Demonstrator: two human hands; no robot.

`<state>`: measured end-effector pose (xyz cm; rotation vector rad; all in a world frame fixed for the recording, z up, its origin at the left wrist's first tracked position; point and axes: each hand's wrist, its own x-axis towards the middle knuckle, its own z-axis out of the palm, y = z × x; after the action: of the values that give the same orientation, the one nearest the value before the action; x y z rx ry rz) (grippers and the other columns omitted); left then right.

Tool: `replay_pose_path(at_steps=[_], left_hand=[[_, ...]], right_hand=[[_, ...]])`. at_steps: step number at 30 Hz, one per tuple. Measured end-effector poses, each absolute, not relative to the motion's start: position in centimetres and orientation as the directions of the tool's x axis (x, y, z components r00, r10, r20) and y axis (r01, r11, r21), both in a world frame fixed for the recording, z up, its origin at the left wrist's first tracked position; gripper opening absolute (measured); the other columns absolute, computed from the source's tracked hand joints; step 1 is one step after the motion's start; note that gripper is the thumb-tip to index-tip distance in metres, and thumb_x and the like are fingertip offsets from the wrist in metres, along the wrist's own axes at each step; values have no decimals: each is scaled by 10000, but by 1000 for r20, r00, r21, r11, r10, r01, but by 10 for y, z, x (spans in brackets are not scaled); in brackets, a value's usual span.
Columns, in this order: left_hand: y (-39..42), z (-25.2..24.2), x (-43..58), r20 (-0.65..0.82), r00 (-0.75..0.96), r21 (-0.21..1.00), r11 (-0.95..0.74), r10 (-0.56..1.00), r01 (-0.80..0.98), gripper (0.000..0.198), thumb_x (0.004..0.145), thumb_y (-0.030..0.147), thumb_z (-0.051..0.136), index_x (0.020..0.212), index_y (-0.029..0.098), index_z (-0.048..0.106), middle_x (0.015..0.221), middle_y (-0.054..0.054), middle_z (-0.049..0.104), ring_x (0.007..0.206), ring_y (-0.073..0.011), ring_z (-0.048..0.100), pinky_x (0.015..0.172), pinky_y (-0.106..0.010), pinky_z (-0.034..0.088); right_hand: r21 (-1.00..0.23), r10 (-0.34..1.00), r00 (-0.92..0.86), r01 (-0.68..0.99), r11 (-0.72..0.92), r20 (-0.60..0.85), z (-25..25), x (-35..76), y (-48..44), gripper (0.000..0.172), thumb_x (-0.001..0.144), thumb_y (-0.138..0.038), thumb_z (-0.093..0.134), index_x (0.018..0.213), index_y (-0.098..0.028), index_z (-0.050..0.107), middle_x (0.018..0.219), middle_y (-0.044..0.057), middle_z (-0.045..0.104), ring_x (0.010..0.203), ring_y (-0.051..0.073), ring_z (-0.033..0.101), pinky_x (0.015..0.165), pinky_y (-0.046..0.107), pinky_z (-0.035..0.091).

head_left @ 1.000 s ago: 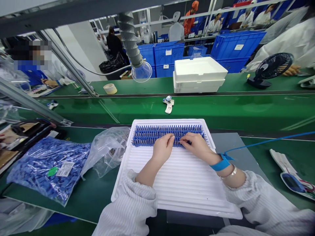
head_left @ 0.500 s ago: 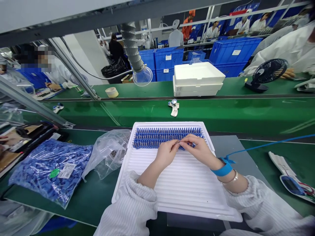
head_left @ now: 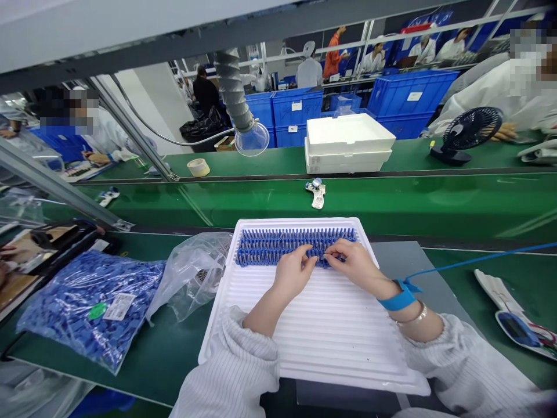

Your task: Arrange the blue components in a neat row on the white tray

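Rows of small blue plastic pieces with thin metal parts [head_left: 270,244] stand in the far part of a white ridged tray [head_left: 317,331]. Over the nearest row, my left hand [head_left: 293,271] has its thumb and fingers curled close together; whatever lies in its grip is too small to make out. Just to its right, my right hand [head_left: 354,264] pinches something tiny at the same row, also not distinguishable. A blue wrist strap [head_left: 398,299] with a cord is on my right wrist.
To the left lie a clear bag of blue pieces [head_left: 87,307] and an open plastic bag [head_left: 191,278] with small metal parts. Beyond are a green conveyor [head_left: 243,200], white boxes [head_left: 348,142], a fan [head_left: 472,130] and a suction hose [head_left: 235,87]. Co-workers sit nearby.
My hands, earlier touching at the fingertips around a thin piece, have drawn slightly apart, the right one moving a little to the right. The small item on the conveyor has shifted right.
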<state>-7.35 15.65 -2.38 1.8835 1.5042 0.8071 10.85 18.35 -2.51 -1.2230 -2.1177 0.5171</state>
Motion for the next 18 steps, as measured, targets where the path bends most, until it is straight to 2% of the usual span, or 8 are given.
replay_pose_path(at_steps=[7, 13, 18], left_hand=[[155, -20, -73, 86, 186, 732, -189, 979, 655, 251, 872, 288, 512, 1074, 158, 585, 689, 17, 623, 578, -115, 546, 641, -292, 462], [157, -25, -75, 78, 174, 694, -179, 982, 698, 273, 870, 321, 482, 1082, 189, 593, 713, 12, 655, 577, -114, 561, 602, -251, 444], [146, -20, -73, 111, 168, 692, -198, 980, 695, 312, 844, 355, 436, 1062, 209, 604, 698, 6, 669, 561, -133, 577, 554, -243, 445]], right_hand=[[-457, 864, -434, 733, 504, 256, -31, 108, 185, 100, 785, -154, 592, 755, -178, 684, 712, 15, 616, 687, 164, 569, 662, 283, 339], [-450, 858, -459, 731, 512, 231, -26, 103, 182, 119, 789, -133, 590, 740, -166, 694, 706, 29, 622, 698, 168, 567, 663, 286, 335], [-447, 889, -393, 768, 458, 236, -4, 120, 186, 155, 856, -222, 564, 924, -147, 682, 817, 59, 642, 771, 164, 583, 713, 284, 416]])
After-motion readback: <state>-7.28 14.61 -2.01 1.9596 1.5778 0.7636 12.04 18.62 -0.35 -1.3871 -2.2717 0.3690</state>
